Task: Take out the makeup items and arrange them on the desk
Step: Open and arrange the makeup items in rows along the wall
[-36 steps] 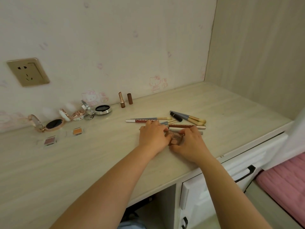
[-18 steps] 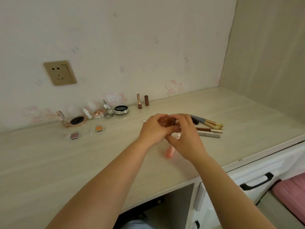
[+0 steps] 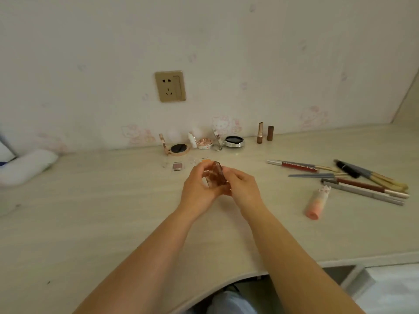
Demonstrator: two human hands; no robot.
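A small translucent brown case is held just above the desk between both hands. My left hand grips its left side and my right hand grips its right side. Open compacts and a small round box line the wall. A lipstick and its cap stand upright beside them. Two small eyeshadow pans lie just beyond my hands. Brushes and pencils lie in a loose group at the right, with a pink tube in front of them.
A wall socket sits above the compacts. A white roll of cloth lies at the desk's left end. The desk's curved front edge runs below my forearms, with a white drawer unit at lower right.
My view has swung left, so the brushes now lie far right. Both hands have lifted the brown case from beside the brushes and carried it left, toward the eyeshadow pans. The pink tube lies uncovered.
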